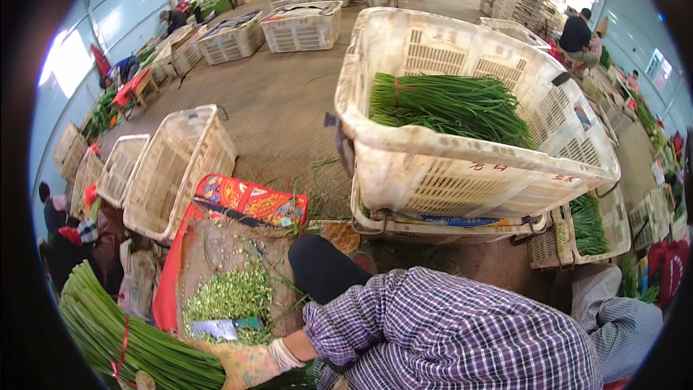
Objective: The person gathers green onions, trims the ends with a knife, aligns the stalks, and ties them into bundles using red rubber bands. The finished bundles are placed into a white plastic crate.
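A thick bundle of garlic chives, tied with a red band, slants across the lower left. My right hand, in a stained glove, reaches across from the right and grips the bundle's lower end. Only a gloved fingertip of my left hand shows, pressed on the bundle near the band; the rest is hidden or cut off. Just above my right hand, a cleaver with a green handle lies on a worn board. Chopped green and pale trimmings are heaped around the blade.
A large white plastic crate holding tied chives stands ahead on another crate. More crates stand at left. A patterned red roll borders the board. My dark-clad knee is beside it. Other people sit farther off.
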{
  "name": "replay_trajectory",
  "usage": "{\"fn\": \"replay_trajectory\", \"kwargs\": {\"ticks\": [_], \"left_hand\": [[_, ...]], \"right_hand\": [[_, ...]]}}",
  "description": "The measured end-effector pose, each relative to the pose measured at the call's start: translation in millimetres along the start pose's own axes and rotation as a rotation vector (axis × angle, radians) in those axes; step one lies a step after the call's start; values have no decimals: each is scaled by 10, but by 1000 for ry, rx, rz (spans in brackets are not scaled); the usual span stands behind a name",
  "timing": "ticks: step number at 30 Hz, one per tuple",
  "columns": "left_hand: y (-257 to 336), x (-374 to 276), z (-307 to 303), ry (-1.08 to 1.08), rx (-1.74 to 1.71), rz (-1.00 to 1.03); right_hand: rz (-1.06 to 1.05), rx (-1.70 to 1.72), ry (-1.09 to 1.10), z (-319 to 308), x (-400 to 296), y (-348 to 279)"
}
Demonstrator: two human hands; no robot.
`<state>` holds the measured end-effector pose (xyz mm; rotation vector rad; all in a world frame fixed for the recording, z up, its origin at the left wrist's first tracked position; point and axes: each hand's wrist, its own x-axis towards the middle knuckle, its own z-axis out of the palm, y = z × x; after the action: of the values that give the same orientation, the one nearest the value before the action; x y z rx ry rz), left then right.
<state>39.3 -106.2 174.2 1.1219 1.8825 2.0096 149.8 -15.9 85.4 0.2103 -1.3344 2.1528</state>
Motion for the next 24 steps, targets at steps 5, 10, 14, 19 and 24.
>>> {"fn": "replay_trajectory", "kwargs": {"ticks": [5,10,14,19,24], "left_hand": [[109,0,771,-213,-80,-40],[85,-2,1391,-322,-58,-98],[89,-1,1764,-373,-54,-136],[99,-4,1962,-400,-56,-146],[145,-57,2020,-416,-86,-102]], "right_hand": [[-109,113,166,-276,-117,-164],[-194,72,205,-539,-202,-682],[-306,77,255,-757,-127,-906],[-174,-174,299,-1021,-6,-1351],[-434,-320,433,-923,512,-1960]]}}
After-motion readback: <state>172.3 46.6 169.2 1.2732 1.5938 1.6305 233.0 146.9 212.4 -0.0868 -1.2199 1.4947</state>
